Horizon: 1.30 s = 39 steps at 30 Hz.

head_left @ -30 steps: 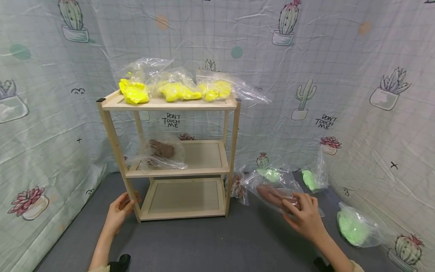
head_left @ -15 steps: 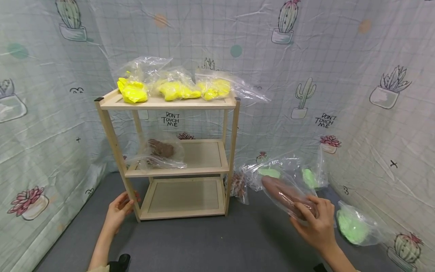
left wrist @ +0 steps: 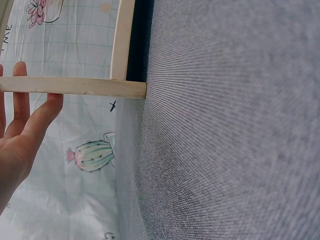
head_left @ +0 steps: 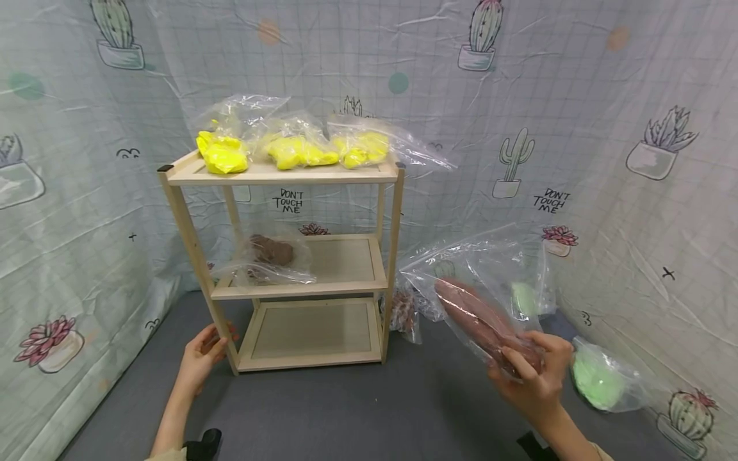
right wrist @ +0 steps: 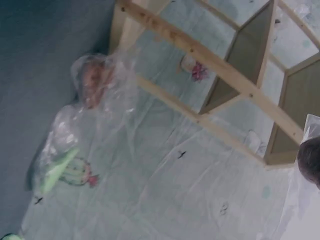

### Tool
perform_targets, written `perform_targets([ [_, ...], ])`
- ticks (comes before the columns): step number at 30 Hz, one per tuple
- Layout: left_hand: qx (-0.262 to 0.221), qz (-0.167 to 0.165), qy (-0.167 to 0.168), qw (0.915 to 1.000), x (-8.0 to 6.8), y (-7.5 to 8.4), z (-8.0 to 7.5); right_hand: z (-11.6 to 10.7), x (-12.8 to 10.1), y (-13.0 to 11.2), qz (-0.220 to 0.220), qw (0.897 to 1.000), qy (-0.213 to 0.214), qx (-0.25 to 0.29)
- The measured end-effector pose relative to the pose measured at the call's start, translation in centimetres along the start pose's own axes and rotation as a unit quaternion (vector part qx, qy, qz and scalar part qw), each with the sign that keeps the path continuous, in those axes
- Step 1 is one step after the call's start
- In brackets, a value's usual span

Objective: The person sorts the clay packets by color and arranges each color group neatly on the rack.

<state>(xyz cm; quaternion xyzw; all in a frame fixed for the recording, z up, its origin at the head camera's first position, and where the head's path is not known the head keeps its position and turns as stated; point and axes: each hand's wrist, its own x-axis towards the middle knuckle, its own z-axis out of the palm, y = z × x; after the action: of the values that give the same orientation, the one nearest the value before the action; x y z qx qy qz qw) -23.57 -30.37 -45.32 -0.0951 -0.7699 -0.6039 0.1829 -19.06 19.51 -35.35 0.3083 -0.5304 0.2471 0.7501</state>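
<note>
My left hand (head_left: 200, 360) grips the front left leg of a small wooden shelf rack (head_left: 320, 330) near its foot. In the left wrist view, fingers (left wrist: 42, 117) reach round that leg (left wrist: 85, 86). My right hand (head_left: 533, 381) pinches the lower end of a clear zip bag (head_left: 481, 320) with a long brown lump inside, held tilted above the table right of the rack. Only a dark end of the lump (right wrist: 311, 160) shows at the right wrist view's edge. The right hand itself is outside that view.
Bags with yellow lumps (head_left: 223, 153) line the top shelf. One brown-lump bag (head_left: 272, 253) lies on the middle shelf. Beside the rack's right leg sits another brown bag (head_left: 403, 310). Green-lump bags (head_left: 598, 378) lie at the right. A printed cloth (head_left: 461, 192) surrounds the grey table (head_left: 323, 416).
My right hand has lifted the brown-lump bag off the table area and turned it more upright, slightly to the right. The left hand stays on the rack's leg.
</note>
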Motion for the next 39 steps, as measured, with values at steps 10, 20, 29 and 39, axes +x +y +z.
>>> perform_targets([
  [10,-0.027,0.004,-0.002,0.9996,0.0,-0.1,0.1,3.6,0.9,-2.6,-0.034,0.999,0.007,-0.007],
  [20,-0.021,0.007,-0.004,0.9997,0.0,-0.1,0.2,7.6,1.2,-5.8,-0.048,0.998,-0.026,-0.007],
  [29,-0.025,0.007,-0.004,0.9996,0.2,-0.2,0.1,11.7,-1.0,-7.8,0.002,0.993,-0.115,-0.016],
  [39,-0.025,0.007,-0.004,0.9997,0.1,-0.3,0.0,16.8,-1.6,-9.1,0.049,0.975,-0.195,-0.099],
])
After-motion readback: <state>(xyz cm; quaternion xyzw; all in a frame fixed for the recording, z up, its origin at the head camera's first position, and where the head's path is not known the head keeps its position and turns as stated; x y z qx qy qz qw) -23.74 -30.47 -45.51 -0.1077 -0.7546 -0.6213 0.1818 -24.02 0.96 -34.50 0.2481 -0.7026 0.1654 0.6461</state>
